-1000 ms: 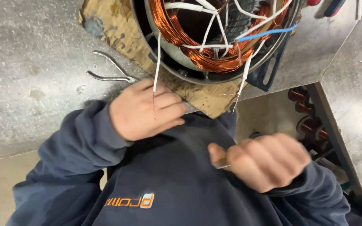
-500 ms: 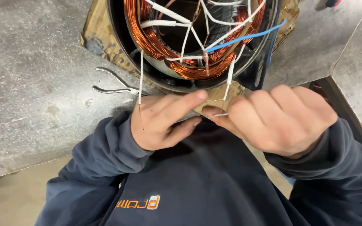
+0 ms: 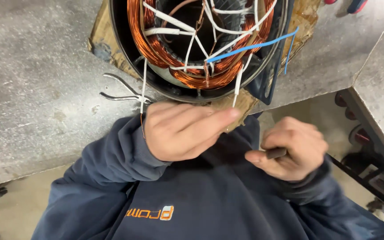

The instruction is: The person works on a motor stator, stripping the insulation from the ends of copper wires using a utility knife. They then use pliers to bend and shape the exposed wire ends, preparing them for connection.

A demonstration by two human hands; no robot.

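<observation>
A round black motor stator with copper windings sits on brown cardboard on the grey workbench. White sleeved leads and one blue lead cross its opening. My left hand lies flat at the bench's front edge just below the stator, its fingertips pointing right beside a hanging white lead. My right hand is lower and to the right, off the bench, closed on a small dark tool.
Metal pliers lie on the grey workbench left of the stator. Another bench surface stands at the right, with a dark frame and round parts below it. Coloured tool handles show at the top right.
My right hand has pulled back from the bench edge, down and to the right, with the small tool in it. My left hand stays flat at the edge below the stator.
</observation>
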